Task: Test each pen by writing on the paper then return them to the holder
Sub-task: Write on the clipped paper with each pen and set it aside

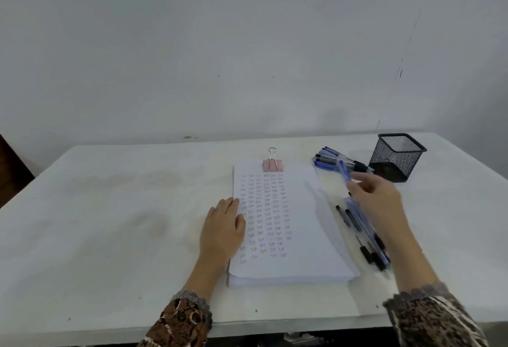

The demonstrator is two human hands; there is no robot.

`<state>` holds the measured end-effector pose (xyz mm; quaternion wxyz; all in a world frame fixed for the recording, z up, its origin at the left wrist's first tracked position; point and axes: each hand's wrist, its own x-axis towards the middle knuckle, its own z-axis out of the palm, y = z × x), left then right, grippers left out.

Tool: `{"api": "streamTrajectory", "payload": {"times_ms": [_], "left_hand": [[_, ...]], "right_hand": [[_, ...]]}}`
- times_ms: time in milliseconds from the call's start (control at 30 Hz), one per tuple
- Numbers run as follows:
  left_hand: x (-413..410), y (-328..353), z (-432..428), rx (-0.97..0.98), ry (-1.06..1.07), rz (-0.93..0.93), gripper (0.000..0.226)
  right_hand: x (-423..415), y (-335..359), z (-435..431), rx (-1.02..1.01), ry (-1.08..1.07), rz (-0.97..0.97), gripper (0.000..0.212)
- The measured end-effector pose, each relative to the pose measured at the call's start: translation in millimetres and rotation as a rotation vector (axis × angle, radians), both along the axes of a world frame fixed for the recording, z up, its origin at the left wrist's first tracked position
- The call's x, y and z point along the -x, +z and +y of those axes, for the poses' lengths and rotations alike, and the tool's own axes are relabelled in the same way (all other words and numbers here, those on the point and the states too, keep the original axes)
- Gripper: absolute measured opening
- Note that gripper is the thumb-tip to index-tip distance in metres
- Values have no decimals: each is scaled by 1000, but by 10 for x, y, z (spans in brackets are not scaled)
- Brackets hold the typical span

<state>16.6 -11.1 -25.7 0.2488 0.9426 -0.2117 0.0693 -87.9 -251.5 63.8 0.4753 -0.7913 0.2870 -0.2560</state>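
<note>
Your left hand point(222, 225) lies flat on the left edge of the paper point(286, 223), fingers straight and together. The palm is partly on the desk point(110, 209) and the fingertips sit at the first column of writing. It grips nothing.

Your right hand point(376, 198) is raised to the right of the paper, fingers curled round a blue pen point(345, 172). The pen is tilted, free end pointing up and away toward the far pile. Hand and pen are motion-blurred, so I can't tell which end is the tip or whether a cap is on.

Paper: thick stack at desk centre, clamped at its far edge by a pink binder clip point(273, 164). The top sheet has columns of small handwritten marks across the left and middle. The right strip is bare.

Pens are in two groups:
- Far pile point(338, 161): several blue and black pens lying flat on the desk, just left of the holder, ends close to its base.
- Near pile point(362, 234): several more lying roughly parallel along the paper's right edge, partly hidden under your right wrist, blurred.

Holder point(397, 157): black mesh, square, upright at the far right of the desk, well apart from the paper.

Both wrists show brown patterned sleeves point(181, 322) with lacy cuffs. A plain pale wall point(247, 44) is behind the desk.
</note>
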Motion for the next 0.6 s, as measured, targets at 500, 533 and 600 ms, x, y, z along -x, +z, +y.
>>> {"api": "streamTrajectory", "payload": {"times_ms": [500, 533, 600], "left_hand": [[6, -42, -4, 52, 10, -31, 74], [1, -53, -6, 59, 14, -32, 75], [-4, -61, -7, 57, 14, -39, 79]], "right_hand": [[139, -155, -655, 204, 0, 603, 19], [125, -151, -682, 199, 9, 604, 18], [92, -142, -726, 193, 22, 606, 15]]}}
